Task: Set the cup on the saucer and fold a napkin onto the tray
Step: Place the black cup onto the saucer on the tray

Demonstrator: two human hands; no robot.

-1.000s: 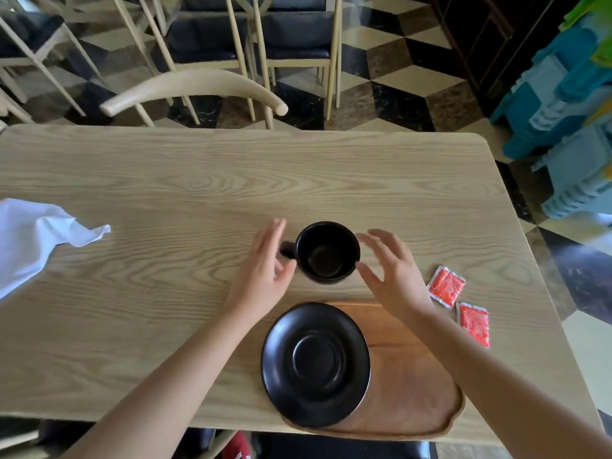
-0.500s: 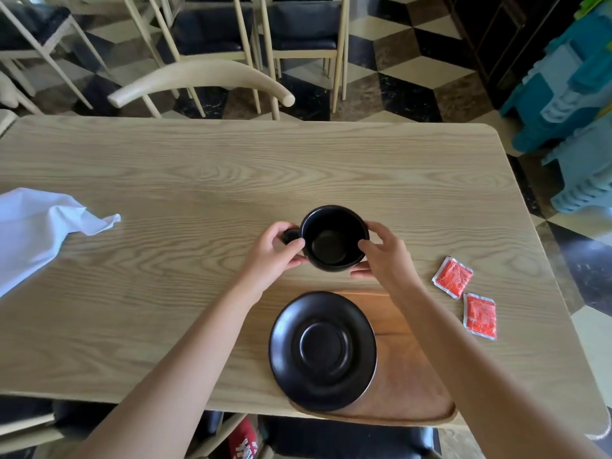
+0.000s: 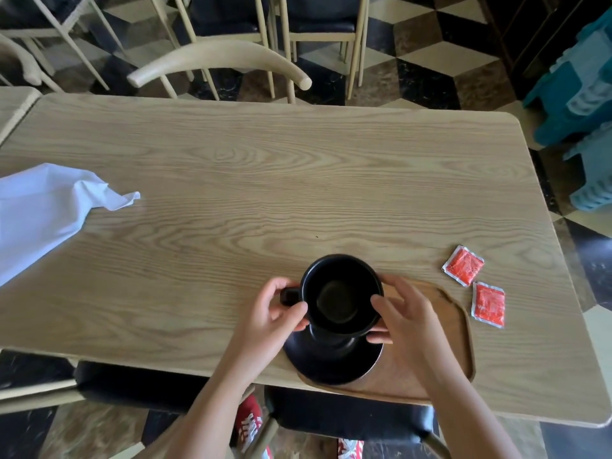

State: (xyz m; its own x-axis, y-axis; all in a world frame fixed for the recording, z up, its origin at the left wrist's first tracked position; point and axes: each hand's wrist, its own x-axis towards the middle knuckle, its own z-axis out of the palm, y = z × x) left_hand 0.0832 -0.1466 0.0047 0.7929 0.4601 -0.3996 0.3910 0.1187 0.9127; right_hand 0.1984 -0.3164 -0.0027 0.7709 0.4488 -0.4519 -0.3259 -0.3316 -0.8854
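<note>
A black cup (image 3: 341, 294) is held over the black saucer (image 3: 334, 367), its base at the saucer's middle; I cannot tell whether it touches. My left hand (image 3: 270, 314) grips the cup's handle on the left. Against the cup's right side, my right hand (image 3: 402, 313) presses with fingers curled round the wall. The saucer lies on the left end of a brown wooden tray (image 3: 453, 332) at the table's near edge. A crumpled white napkin (image 3: 43, 213) lies far off at the table's left edge.
Two red sachets (image 3: 463, 265) (image 3: 488, 303) lie on the light wooden table (image 3: 265, 180) just right of the tray. A pale wooden chair (image 3: 218, 61) stands at the far side. Blue plastic stools (image 3: 576, 94) are stacked at the right.
Both hands closed on the cup on the table, then lifted it and carried it toward me to above the saucer.
</note>
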